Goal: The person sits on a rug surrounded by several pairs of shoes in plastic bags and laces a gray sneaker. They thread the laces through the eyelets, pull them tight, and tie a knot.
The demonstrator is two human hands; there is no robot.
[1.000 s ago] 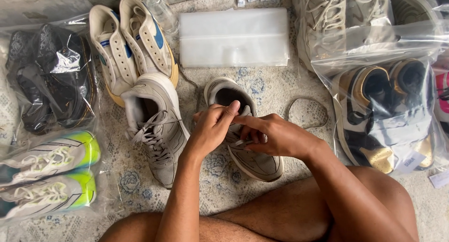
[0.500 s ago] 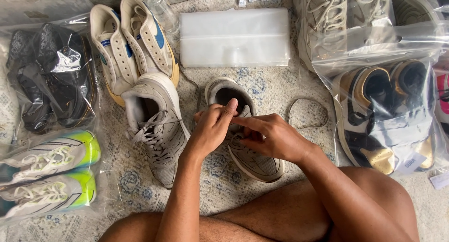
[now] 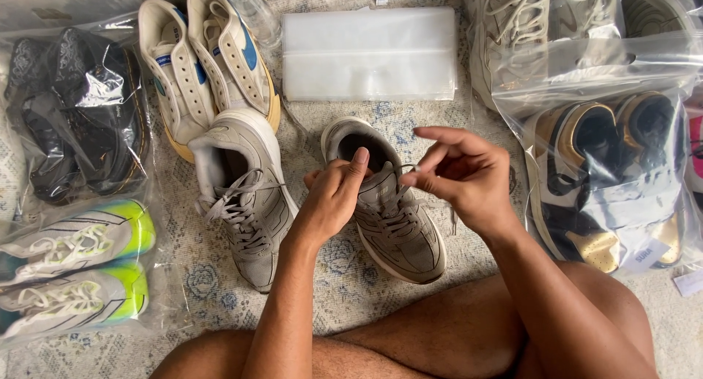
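A grey sneaker [image 3: 399, 229] lies on the patterned rug in front of my crossed legs, toe toward me. My left hand [image 3: 333, 196] rests on its tongue and pinches the lace near the collar. My right hand [image 3: 461, 170] is raised a little to the right of the shoe, thumb and forefinger pinched on the other end of the grey lace, the other fingers spread. The matching grey sneaker [image 3: 245, 196] lies to the left with its laces loose.
A white pair with blue marks [image 3: 209, 60] sits at the back left. A stack of clear plastic bags [image 3: 370, 53] lies at the back centre. Bagged shoes surround me: black [image 3: 73, 108], green-toed [image 3: 73, 273], black-and-gold [image 3: 608, 177], beige [image 3: 542, 27].
My right hand has lifted off the shoe and pulled the lace up and to the right. The left hand stays on the tongue.
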